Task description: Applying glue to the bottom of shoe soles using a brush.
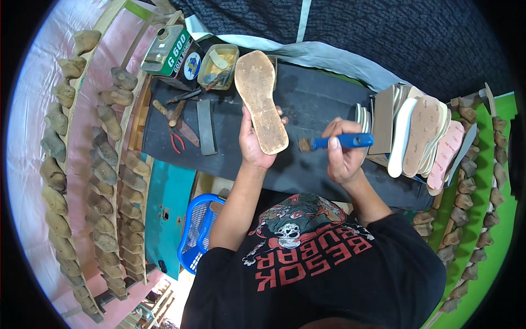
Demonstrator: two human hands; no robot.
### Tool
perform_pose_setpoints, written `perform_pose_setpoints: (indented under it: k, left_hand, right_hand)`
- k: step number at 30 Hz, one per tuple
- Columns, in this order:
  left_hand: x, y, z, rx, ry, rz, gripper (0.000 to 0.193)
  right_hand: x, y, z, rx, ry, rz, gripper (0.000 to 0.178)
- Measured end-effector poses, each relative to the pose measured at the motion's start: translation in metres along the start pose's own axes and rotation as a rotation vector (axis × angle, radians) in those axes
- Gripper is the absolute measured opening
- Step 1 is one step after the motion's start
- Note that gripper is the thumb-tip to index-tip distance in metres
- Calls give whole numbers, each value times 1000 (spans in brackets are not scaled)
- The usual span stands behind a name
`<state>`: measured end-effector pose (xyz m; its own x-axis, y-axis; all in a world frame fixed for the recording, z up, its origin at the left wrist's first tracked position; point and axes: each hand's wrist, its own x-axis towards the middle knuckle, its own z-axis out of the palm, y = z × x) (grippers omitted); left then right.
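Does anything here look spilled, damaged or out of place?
No spill or clear damage stands out. The sole in the left hand looks blotchy, though whether that's wear or a coating I can't tell. At the right, the stacked soles lean and fan out unevenly.

- Looks like a small shoemaking workshop.
- Shown first by rows of shoe lasts [56, 202] racked down the left of the frame, with another set of lasts [460, 216] at the right edge.
- Borne out by a stack of cut insoles [422, 131] on the right of the dark workbench [312, 93].
- Confirmed by a foot-shaped sole [263, 109] and blue-handled brush [348, 141] at centre.
- Equipped with hammer [176, 114], red-handled pliers [172, 132] and metal can [164, 52] at upper left.
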<state>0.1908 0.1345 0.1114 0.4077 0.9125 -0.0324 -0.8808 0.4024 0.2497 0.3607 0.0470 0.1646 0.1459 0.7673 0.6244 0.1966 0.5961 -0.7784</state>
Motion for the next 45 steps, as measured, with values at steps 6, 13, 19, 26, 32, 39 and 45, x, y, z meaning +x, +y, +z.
perform_pose_setpoints:
  k: [6,13,19,26,32,39,45]
  left_hand:
    - [1,8,-10,85,179,-119,52]
    - [12,45,-31,189,36,-140,50]
    - [14,54,-38,204,107,-167,50]
    - [12,62,-83,75,48,-185,46]
    - [3,63,-83,40,126,-189,47]
    - [-7,58,-75,115,115,-173,48]
    - [-35,61,-84,48,175,-141,47]
  right_hand:
    - [35,-2,36,-196,-221,-30,15]
    - [57,-10,44,-187,-723,-270,24]
    - [63,11,72,-308,-749,-249,22]
    - [69,22,76,-194,-961,-361,26]
    - [80,29,79,-363,-812,-336,28]
    - [48,15,68,-79,-935,-375,21]
    - [89,37,27,-390,-617,-271,28]
